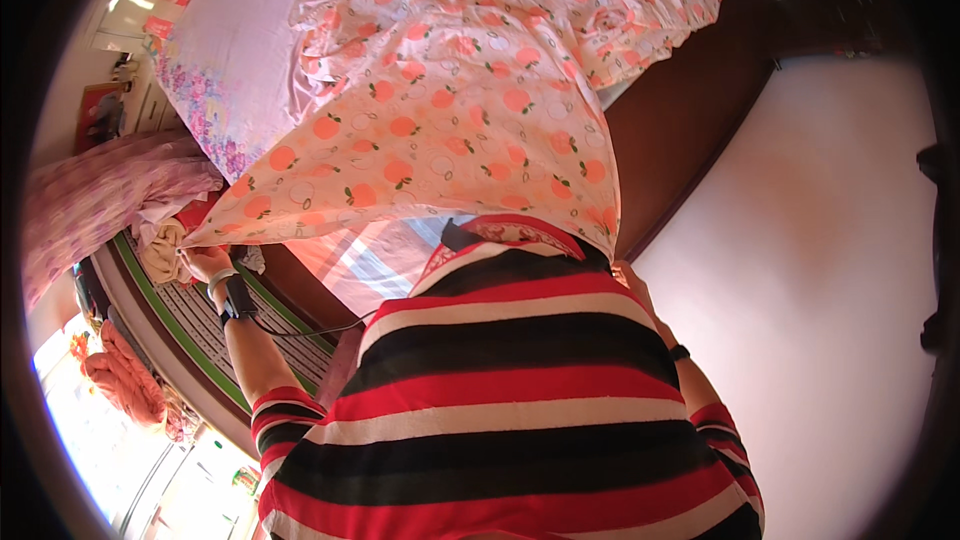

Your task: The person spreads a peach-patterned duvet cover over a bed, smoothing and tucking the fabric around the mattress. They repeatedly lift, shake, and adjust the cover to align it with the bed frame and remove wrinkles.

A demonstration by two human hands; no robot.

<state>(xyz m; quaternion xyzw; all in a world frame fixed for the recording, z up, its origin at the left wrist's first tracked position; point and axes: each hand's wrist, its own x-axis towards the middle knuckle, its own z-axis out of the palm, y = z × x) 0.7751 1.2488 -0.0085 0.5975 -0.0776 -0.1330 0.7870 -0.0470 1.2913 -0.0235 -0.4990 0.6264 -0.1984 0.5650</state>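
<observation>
A pale pink cloth printed with orange peaches [450,127] is stretched out in front of my body. Its near left corner is pinched in the fingers of my left hand [204,262]. At the near right corner is my right hand [630,277], gripping the cloth, though my striped shirt partly hides it. The near edge hangs taut between both hands, while the far part lies rumpled on the bed. Beneath it, to the left, a pink sheet with a purple flower border [240,67] shows. A checked pink and blue cloth [367,255] appears under the near edge.
A dark wooden panel [675,120] runs along the right beside a white wall [817,225]. On the left are a green-edged slatted surface [195,307], a beige bundled cloth [163,251] and a purple patterned cloth [112,195]. A cable [315,331] trails from my left wrist.
</observation>
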